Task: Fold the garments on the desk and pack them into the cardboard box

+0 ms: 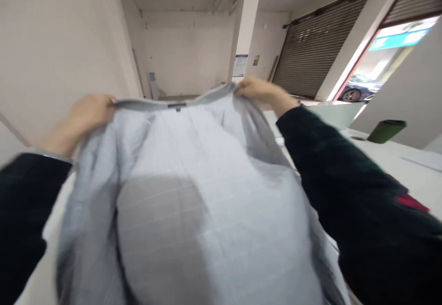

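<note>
Both my hands hold up a pale blue-grey checked shirt by its collar, with the shirt's back or inside facing me. My left hand pinches one end of the collar, and my right hand pinches the other. A small dark neck label sits at the collar's middle. The shirt hangs down in loose folds. A darker grey patch marks its lower part, perhaps a shadow or damp. My dark sleeves run in from both sides.
A white table surface lies below at the right, with a green cylindrical object on its far side. Behind stand white walls, a pillar and a roller shutter. A car shows through an opening.
</note>
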`<move>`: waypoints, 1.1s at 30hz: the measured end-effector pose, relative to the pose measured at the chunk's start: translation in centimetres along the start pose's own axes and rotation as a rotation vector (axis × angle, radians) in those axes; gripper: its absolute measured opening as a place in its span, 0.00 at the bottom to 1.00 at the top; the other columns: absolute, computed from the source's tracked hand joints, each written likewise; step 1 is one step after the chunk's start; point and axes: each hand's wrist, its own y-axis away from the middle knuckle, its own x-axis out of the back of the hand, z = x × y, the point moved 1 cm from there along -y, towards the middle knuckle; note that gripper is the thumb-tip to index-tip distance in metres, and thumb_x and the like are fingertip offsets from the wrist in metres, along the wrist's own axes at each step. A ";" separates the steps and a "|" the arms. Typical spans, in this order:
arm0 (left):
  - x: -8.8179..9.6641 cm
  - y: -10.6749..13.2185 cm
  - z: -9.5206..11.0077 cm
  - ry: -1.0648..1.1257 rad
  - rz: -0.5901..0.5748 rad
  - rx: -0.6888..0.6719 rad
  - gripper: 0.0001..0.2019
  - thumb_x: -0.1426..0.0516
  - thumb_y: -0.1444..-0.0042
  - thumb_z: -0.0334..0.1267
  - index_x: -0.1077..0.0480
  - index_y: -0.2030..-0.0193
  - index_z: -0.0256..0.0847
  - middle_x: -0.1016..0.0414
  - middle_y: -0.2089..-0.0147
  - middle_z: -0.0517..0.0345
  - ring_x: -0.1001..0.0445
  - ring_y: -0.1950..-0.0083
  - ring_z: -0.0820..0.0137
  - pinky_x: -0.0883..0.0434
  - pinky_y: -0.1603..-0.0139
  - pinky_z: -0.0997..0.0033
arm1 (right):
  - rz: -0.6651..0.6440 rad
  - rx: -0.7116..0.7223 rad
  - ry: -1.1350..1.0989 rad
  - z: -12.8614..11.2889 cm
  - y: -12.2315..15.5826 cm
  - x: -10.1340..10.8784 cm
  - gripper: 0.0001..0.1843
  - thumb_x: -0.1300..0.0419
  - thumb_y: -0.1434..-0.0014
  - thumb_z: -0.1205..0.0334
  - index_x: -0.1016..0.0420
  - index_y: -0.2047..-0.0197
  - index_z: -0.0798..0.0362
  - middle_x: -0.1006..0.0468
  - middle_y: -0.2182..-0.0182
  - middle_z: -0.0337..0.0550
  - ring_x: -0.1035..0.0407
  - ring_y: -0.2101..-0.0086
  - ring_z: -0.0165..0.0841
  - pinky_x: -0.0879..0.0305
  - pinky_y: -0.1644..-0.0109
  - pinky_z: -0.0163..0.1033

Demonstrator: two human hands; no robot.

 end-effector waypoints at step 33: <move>-34.4 -8.8 8.8 0.175 -0.326 0.216 0.21 0.57 0.38 0.31 0.28 0.46 0.36 0.25 0.48 0.33 0.25 0.47 0.49 0.29 0.54 0.57 | -0.194 -0.277 0.453 10.4 -13.5 -27.9 0.20 0.50 0.32 0.61 0.28 0.41 0.59 0.26 0.48 0.66 0.32 0.44 0.44 0.36 0.45 0.41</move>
